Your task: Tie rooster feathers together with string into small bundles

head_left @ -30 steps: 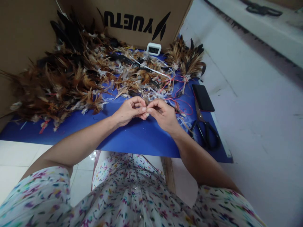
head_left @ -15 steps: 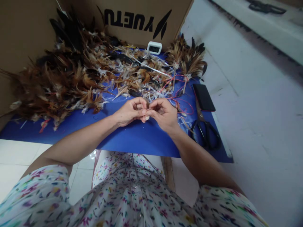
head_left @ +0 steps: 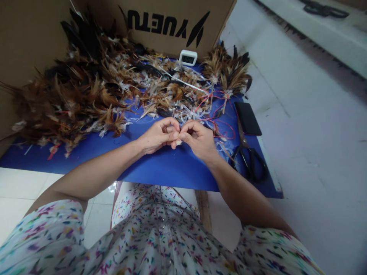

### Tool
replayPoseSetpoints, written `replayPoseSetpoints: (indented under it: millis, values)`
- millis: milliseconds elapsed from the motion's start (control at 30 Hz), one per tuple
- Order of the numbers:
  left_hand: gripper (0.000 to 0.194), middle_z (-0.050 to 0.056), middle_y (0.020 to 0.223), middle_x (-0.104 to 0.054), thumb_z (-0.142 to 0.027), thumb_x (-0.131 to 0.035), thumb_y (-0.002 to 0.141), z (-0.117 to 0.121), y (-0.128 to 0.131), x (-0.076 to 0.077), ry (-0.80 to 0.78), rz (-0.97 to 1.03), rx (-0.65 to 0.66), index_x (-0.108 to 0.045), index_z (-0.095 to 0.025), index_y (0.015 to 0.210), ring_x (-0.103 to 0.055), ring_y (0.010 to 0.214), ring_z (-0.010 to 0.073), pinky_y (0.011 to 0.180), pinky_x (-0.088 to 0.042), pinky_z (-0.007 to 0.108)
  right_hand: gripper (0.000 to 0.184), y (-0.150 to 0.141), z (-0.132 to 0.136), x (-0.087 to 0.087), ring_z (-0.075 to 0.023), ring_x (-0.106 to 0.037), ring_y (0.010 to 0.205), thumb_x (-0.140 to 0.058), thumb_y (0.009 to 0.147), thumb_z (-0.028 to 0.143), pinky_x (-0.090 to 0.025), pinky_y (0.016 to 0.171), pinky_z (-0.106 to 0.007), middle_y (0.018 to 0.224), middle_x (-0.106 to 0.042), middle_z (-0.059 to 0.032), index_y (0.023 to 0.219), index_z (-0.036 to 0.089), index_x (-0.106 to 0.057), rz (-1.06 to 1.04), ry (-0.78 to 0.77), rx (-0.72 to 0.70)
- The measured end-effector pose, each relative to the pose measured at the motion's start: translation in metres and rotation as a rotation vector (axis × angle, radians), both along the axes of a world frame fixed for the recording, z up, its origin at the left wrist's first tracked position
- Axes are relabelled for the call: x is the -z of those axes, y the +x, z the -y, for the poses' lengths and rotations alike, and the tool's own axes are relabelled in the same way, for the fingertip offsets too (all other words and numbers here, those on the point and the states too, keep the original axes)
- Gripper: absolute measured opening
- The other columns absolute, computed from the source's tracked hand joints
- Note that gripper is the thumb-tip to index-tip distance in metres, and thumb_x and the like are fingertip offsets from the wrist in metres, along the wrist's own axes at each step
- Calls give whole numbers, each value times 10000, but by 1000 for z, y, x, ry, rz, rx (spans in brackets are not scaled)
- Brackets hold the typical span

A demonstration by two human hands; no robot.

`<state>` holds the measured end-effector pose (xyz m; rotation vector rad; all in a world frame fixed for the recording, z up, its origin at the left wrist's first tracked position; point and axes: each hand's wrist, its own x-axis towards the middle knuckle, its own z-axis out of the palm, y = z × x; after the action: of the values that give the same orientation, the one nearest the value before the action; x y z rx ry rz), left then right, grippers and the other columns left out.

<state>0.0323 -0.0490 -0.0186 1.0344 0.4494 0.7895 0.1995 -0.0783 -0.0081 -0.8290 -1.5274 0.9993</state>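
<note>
My left hand (head_left: 162, 134) and my right hand (head_left: 198, 139) meet fingertip to fingertip above the front of the blue table top (head_left: 169, 168). Both are closed in a pinch. Between them a small pale fluffy tuft (head_left: 179, 142), which looks like the base of a feather, pokes out below the fingertips. Most of it is hidden by the fingers. Just beyond my hands lie loose white ties (head_left: 186, 114) and a tangle of red string (head_left: 229, 124).
Brown and black feathers (head_left: 86, 91) are heaped at the left and back. Feather bundles (head_left: 229, 72) lie at the back right. A white digital timer (head_left: 188, 58) stands before the cardboard box (head_left: 160, 25). A black phone (head_left: 248, 118) and black-handled scissors (head_left: 249, 162) lie at the right edge.
My hands stay together in nearly the same place, with small shifts of the fingers. The pale tuft shows a little more below them. The view has drifted slightly.
</note>
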Motion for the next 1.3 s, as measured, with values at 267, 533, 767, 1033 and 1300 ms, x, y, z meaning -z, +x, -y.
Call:
replayPoseSetpoints:
  millis: [267, 533, 767, 1033, 1300]
  values:
    - [487, -51, 596, -636, -406, -913, 623, 4, 6, -3, 11, 58, -86, -551, -158, 834, -620, 508, 72, 494, -490, 162, 480, -7, 4, -5, -99, -551, 511, -762, 723, 652, -486, 521, -263, 579, -589, 50, 740, 222, -549, -22, -155, 27]
    - [502, -49, 604, -656, -430, -902, 633, 3, 5, -4, 90, 41, -129, -540, -166, 858, -620, 481, 75, 502, -500, 176, 397, -6, 1, 8, -92, -574, 544, -764, 788, 545, -443, 539, -242, 603, -617, 48, 759, 201, -567, -124, -217, -28]
    - [464, -44, 600, -648, -417, -897, 646, 3, 6, -2, 111, 22, -173, -551, -150, 802, -608, 473, 64, 500, -483, 169, 391, -6, 1, 10, -95, -592, 560, -765, 791, 535, -438, 550, -242, 604, -611, 54, 761, 199, -567, -137, -258, -19]
    - [461, -42, 612, -637, -444, -874, 674, 3, 8, -3, 111, 3, -152, -539, -144, 777, -587, 486, 52, 525, -470, 176, 419, -6, -1, 10, -100, -585, 553, -748, 789, 576, -438, 546, -250, 601, -613, 49, 748, 203, -562, -112, -256, 2]
    - [448, -30, 641, -641, -467, -825, 738, 2, 7, 0, 186, -19, -161, -510, -155, 800, -603, 536, 68, 566, -482, 192, 383, 2, -1, 4, -95, -531, 550, -688, 849, 572, -449, 559, -258, 627, -607, 36, 774, 207, -598, 16, -115, 75]
